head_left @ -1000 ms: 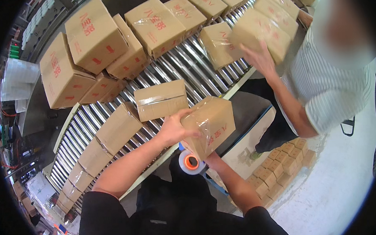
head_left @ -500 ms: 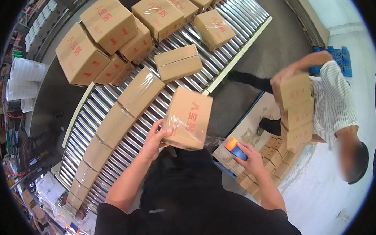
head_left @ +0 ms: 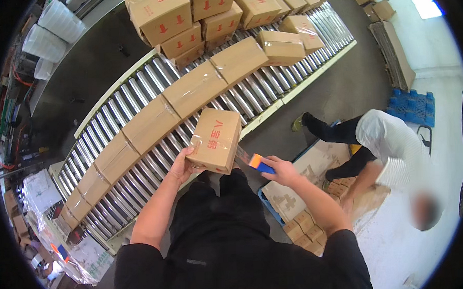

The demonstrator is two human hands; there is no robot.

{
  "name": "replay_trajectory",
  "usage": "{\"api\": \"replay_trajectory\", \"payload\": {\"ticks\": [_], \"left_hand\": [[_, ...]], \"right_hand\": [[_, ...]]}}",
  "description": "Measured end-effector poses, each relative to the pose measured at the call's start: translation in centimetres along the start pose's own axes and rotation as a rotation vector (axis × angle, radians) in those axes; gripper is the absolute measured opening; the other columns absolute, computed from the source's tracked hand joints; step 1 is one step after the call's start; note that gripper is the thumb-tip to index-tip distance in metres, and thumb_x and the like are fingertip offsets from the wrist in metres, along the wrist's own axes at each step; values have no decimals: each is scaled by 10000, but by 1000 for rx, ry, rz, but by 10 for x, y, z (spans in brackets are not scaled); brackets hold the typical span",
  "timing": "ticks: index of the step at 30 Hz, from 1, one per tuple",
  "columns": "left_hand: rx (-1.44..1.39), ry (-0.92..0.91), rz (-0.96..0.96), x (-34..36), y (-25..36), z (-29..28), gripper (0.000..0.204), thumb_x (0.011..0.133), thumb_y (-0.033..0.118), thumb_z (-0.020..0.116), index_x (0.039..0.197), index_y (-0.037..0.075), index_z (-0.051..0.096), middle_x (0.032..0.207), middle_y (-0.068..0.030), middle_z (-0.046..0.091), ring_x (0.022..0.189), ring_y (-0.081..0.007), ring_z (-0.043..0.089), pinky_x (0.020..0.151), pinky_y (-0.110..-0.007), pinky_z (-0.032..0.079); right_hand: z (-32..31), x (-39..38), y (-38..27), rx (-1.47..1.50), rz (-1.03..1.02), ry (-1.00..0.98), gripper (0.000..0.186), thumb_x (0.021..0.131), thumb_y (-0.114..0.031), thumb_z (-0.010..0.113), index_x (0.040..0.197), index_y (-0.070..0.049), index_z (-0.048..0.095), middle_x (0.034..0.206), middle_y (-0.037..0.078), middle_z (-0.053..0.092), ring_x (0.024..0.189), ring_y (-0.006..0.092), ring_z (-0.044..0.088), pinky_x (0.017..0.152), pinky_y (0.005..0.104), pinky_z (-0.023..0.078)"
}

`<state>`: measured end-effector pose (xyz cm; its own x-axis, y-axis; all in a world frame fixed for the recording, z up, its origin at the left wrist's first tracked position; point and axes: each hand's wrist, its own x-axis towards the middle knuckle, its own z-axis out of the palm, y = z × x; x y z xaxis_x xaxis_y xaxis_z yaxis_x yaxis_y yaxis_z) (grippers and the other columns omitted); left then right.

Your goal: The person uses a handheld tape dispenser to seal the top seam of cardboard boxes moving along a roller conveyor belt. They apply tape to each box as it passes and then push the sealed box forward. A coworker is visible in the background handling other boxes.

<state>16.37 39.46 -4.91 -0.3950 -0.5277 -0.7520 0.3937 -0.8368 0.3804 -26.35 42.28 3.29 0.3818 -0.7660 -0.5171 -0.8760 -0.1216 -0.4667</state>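
My left hand [head_left: 180,166] grips a small brown carton [head_left: 216,136] with red print by its left side. The carton is tilted in front of me, at the near edge of the roller conveyor [head_left: 249,108]. In my right hand [head_left: 281,171] is a small blue and orange hand tool [head_left: 262,164], its orange end toward the carton. Clear film or tape shows between the tool and the carton's right side; I cannot tell how it is attached. Beyond the carton, a row of taped cartons [head_left: 194,88] lies end to end along the rollers.
Larger cartons [head_left: 160,16] are stacked at the conveyor's far side. On the right, a co-worker [head_left: 391,142] bends over a pallet of small cartons [head_left: 303,226]. A blue plastic pallet [head_left: 410,107] and flattened cardboard [head_left: 393,55] stand behind. White tubs [head_left: 43,41] are far left.
My right hand and the tool have come left, closer to the carton. The view has shifted. The co-worker, who held a stack of cartons, now bends low at the pallet.
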Motion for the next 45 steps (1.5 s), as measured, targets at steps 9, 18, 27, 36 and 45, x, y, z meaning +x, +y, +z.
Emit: {"api": "replay_trajectory", "payload": {"ticks": [9, 18, 27, 36, 45], "left_hand": [[-502, -251, -197, -2, -11, -12, 816, 989, 779, 450, 1588, 238, 573, 1585, -121, 608, 1366, -399, 606, 1001, -624, 551], [-68, -326, -88, -10, -4, 93, 837, 1002, 617, 621, 1636, 90, 478, 1527, -204, 642, 1318, -428, 688, 990, -654, 626], [153, -372, 207, 127, 198, 360, 752, 1045, 558, 515, 1660, 130, 455, 1605, -154, 560, 1347, -395, 644, 1029, -655, 602], [450, 469, 649, 402, 410, 498, 885, 883, 609, 798, 1571, 117, 535, 1465, -182, 666, 1372, -440, 636, 1009, -676, 552], [797, 53, -39, 199, 201, 362, 724, 1135, 677, 475, 1072, 54, 840, 936, -36, 785, 774, -128, 652, 706, -315, 537]], "right_hand": [[95, 130, -95, 413, 171, 19, 478, 899, -469, 778, 1234, -131, 815, 1072, 250, 799, 1038, 469, 758, 881, 543, 613], [-45, -61, -4, 483, 522, 259, 613, 897, -504, 850, 1425, -203, 772, 1219, 165, 826, 1120, 307, 803, 997, 419, 611], [-68, -28, 70, 683, 449, 600, 680, 931, -342, 900, 1506, -43, 695, 1200, 164, 806, 1067, 196, 754, 975, 371, 590], [-139, -2, 156, 721, 285, 592, 679, 850, -294, 921, 1449, -49, 715, 1190, 208, 755, 1091, 354, 759, 973, 423, 592], [-220, 71, 89, 534, -249, 817, 695, 840, -178, 928, 1476, -63, 672, 1403, 219, 699, 1197, 411, 734, 1013, 452, 612]]}}
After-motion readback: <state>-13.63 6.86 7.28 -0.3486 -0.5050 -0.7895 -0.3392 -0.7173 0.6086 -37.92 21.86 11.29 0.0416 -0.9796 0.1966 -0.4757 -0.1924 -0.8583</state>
